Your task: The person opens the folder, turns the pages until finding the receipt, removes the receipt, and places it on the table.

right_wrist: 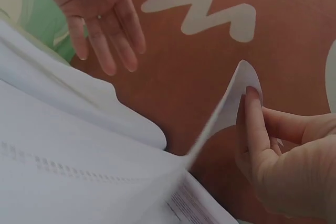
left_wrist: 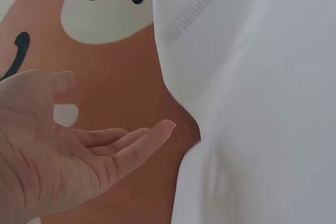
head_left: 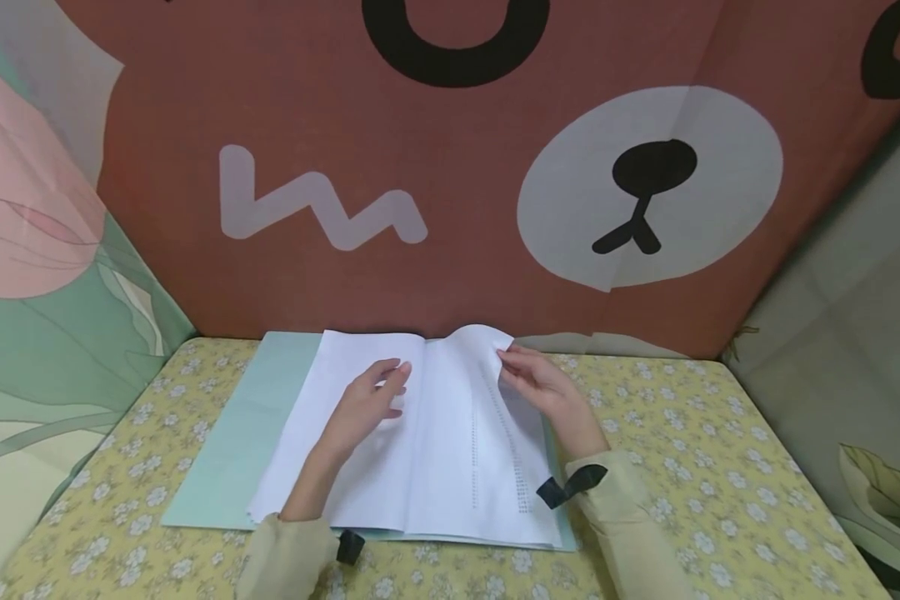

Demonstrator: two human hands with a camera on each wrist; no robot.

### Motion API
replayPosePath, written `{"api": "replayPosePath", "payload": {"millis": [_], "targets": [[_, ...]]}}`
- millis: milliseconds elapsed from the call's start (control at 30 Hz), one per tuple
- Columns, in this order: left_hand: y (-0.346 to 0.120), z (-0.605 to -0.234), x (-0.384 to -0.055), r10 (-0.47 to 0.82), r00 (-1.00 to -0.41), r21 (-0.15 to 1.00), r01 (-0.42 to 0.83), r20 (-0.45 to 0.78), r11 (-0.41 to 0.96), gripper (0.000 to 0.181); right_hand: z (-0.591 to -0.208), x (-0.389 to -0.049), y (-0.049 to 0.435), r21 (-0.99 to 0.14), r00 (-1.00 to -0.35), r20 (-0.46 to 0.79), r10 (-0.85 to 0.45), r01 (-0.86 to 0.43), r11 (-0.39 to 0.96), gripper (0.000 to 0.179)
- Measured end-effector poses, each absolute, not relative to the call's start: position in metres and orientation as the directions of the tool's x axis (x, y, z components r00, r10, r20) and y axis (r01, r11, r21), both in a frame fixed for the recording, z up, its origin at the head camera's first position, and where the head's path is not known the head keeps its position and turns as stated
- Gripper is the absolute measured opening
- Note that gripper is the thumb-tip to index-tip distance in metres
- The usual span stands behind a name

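A book with white pages and a pale green cover [head_left: 240, 425] lies open on the table. My right hand [head_left: 551, 396] pinches the upper outer corner of the right-hand page [head_left: 450, 450], which curves upward and bears columns of small print. In the right wrist view that lifted page corner [right_wrist: 247, 80] sits between the thumb and fingers of my right hand [right_wrist: 289, 166]. Above the blank left-hand page [head_left: 382, 475] hovers my left hand [head_left: 360, 408], fingers loosely extended and holding nothing. The left wrist view shows the left hand [left_wrist: 68, 161] palm up, apart from the paper.
A yellow flowered cloth [head_left: 682, 483] covers the table around the book. Right behind the book rises a reddish-brown fabric backdrop [head_left: 465, 267] with cartoon shapes. Further printed fabric [head_left: 37, 350] hangs on the left, and grey fabric [head_left: 832, 333] on the right.
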State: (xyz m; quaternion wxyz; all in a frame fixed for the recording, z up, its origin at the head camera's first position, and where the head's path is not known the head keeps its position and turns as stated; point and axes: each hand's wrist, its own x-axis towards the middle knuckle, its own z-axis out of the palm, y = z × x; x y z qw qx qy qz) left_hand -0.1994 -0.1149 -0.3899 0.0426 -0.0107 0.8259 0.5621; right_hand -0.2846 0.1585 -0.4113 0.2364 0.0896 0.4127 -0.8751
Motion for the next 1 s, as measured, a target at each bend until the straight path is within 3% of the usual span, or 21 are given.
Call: {"api": "replayPosePath", "payload": {"millis": [233,400,533,700,800,1000], "targets": [[-0.100,-0.381,-0.193,0.064,-0.992,0.942,-0.080,-0.106,0.327,0.069,-0.401,-0.274,0.142,-0.588,-0.846,-0.340,-0.412,0.533,-0.609,0.016],[-0.094,-0.377,-0.191,0.088,-0.991,0.951,-0.069,-0.100,0.303,0.069,-0.383,-0.267,0.122,-0.582,-0.827,-0.381,-0.413,0.561,-0.588,0.017],[-0.094,-0.371,-0.188,0.090,-0.992,0.966,-0.066,-0.091,0.249,0.066,-0.365,-0.263,0.101,-0.627,-0.827,-0.398,-0.398,0.562,-0.540,0.009],[-0.093,-0.363,-0.184,0.098,-0.993,0.980,-0.051,-0.071,0.193,0.065,-0.349,-0.257,0.075,-0.729,-0.858,-0.405,-0.316,0.512,-0.455,0.023],[-0.091,-0.361,-0.181,0.100,-0.992,0.983,-0.060,-0.078,0.173,0.069,-0.345,-0.257,0.065,-0.794,-0.879,-0.395,-0.268,0.473,-0.381,0.008],[-0.090,-0.359,-0.178,0.076,-0.993,0.990,-0.078,-0.088,0.120,0.066,-0.339,-0.256,0.052,-0.839,-0.901,-0.390,-0.188,0.432,-0.331,0.036]]}}
